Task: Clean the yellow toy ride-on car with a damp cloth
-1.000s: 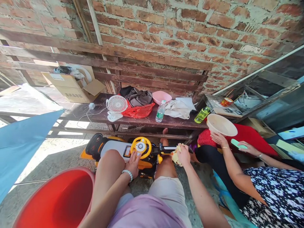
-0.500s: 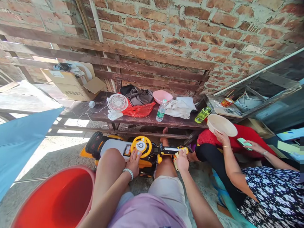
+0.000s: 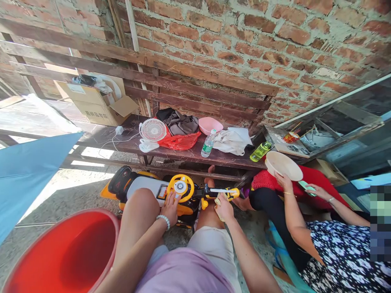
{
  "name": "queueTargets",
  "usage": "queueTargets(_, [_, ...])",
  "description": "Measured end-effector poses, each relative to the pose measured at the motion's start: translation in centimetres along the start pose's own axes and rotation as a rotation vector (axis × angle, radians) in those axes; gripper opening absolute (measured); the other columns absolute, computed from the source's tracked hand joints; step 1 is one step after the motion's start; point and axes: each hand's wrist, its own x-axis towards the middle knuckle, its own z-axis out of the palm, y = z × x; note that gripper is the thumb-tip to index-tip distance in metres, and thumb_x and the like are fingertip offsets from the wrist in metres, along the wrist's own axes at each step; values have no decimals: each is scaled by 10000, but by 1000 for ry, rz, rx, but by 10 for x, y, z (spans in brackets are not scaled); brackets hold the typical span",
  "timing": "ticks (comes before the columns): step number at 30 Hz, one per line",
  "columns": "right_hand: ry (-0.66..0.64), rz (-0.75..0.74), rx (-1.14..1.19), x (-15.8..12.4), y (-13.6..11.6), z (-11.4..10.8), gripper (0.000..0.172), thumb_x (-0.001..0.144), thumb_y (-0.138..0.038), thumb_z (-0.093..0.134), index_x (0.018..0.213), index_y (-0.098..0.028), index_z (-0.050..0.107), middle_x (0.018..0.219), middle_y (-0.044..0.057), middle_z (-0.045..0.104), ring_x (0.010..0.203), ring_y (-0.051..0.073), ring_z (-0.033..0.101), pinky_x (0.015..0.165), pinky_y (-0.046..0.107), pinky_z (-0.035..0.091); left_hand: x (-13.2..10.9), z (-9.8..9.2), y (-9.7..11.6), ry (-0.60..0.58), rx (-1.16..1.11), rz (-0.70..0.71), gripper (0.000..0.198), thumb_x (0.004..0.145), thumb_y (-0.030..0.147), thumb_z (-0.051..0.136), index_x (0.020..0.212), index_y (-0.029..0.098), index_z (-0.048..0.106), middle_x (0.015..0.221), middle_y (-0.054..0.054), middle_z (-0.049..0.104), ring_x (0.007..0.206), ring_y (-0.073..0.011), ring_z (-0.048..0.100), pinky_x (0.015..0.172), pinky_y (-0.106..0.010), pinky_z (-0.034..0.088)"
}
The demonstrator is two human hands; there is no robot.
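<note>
A yellow and black ride-on toy digger [image 3: 143, 185] stands in front of my knees. My left hand [image 3: 169, 208], with a beaded bracelet at the wrist, holds the lower rim of its yellow steering wheel [image 3: 191, 188]. In my right hand [image 3: 225, 208] is a crumpled pale yellow cloth [image 3: 218, 200], partly hidden by the fingers. That hand is beside the digger's arm [image 3: 224, 191], which points right with a yellow end; whether the cloth touches it I cannot tell.
A red tub [image 3: 104, 219] stands at my left. On the wooden bench [image 3: 189, 154] are a white fan [image 3: 153, 129], a red bag [image 3: 183, 141], a pink bowl [image 3: 210, 125] and bottles. At right a seated person holds a cream basin [image 3: 284, 165] and a phone [image 3: 307, 188].
My right hand has moved left with the cloth, from the end of the digger's arm toward its middle. My left hand stays on the steering wheel. The view has shifted slightly.
</note>
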Motion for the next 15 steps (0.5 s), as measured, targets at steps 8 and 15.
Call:
queueTargets(8, [-123, 7, -102, -5, 8, -9, 329, 888, -105, 626, 1158, -272, 712, 1764, 30, 470, 1198, 221, 731, 903, 312, 562, -2, -3, -4, -9, -6, 25, 936, 832, -20, 563, 1735, 159, 393, 1868, -184, 189, 1739, -372, 106, 1338, -594, 373])
queueTargets(15, [-141, 180, -166, -1, 59, -15, 485, 883, -71, 568, 1293, -279, 722, 1859, 60, 280, 1214, 236, 763, 924, 352, 597, -6, -11, -3, -42, 20, 26, 940, 852, -32, 515, 1753, 193, 364, 1879, -142, 180, 1745, -332, 111, 1340, -555, 381])
